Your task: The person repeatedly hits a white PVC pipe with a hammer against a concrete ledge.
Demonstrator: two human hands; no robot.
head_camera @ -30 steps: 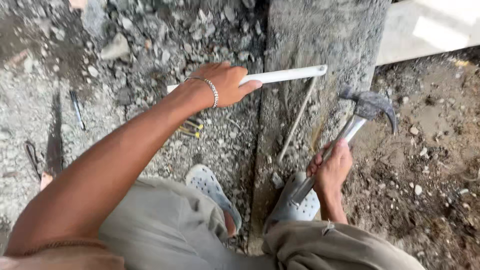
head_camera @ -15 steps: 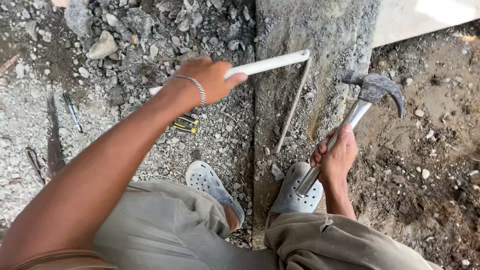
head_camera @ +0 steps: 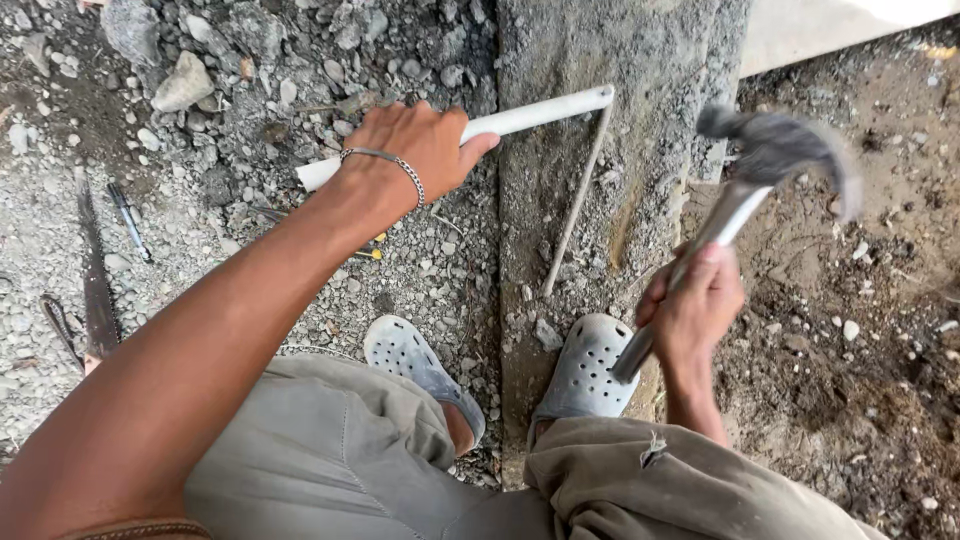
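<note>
My left hand grips a white plastic pipe and holds it level against a rough concrete column. A thin rod hangs down from the pipe's right end along the concrete. My right hand is closed round the metal handle of a claw hammer, whose head is blurred with motion beside the column's right edge. A chain bracelet sits on my left wrist.
Gravel and stones cover the ground on the left, loose dark soil on the right. A handsaw and a pen-like tool lie on the gravel at left. My feet in grey perforated clogs stand at the column's base.
The hammer has swung up and to the left, nearer the column, its head now blurred. My left hand still holds the pipe in the same place.
</note>
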